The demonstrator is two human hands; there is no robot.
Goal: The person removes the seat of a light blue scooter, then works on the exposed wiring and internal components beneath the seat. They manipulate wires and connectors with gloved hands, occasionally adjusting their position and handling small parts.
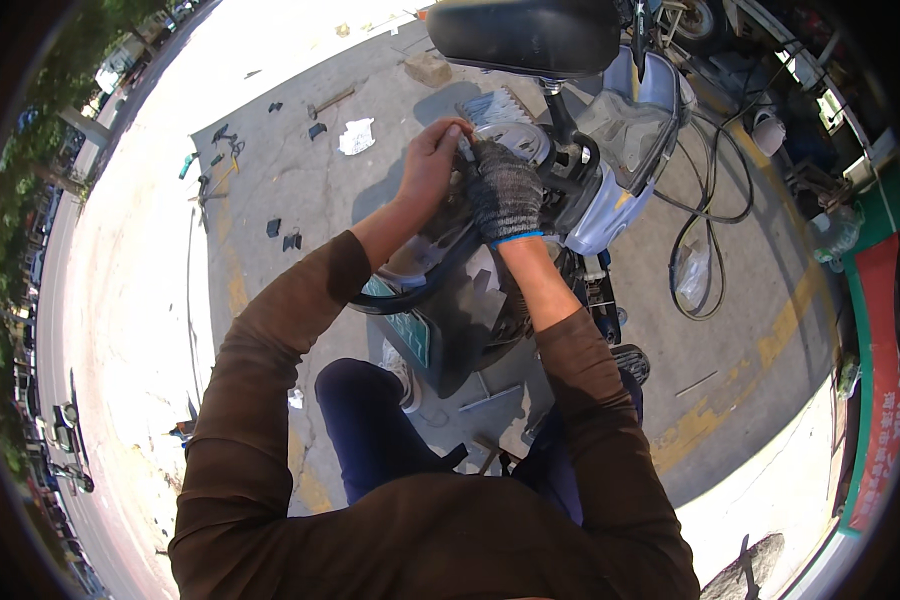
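A person in a brown long-sleeved top and dark blue trousers crouches on a concrete floor (300,190), seen from above their own head. Both forearms reach forward, away from the body, to the rear of a small electric scooter (610,170) parked just ahead.

The left hand (432,160) is bare. Its fingers are curled and pressed together around something at the scooter's rear, touching the other hand; what they pinch is too small to tell. The right hand (505,190) wears a grey knitted work glove with a blue cuff. Its fingers are closed down over the same spot, beside a round silver wheel part (515,138).

Below the hands a curved black tyre or tube (420,290) loops across dark scooter parts, close to the person's knees.

Beyond the hands sits the scooter's black seat (525,35) above pale silver-blue bodywork. A black cable (705,215) trails in loops on the floor to the right of the scooter.

Farther off to the left, small dark pieces, a crumpled white rag (357,135) and a hammer (330,101) lie scattered on the floor, well apart from the hands. A sunlit road runs along the far left.
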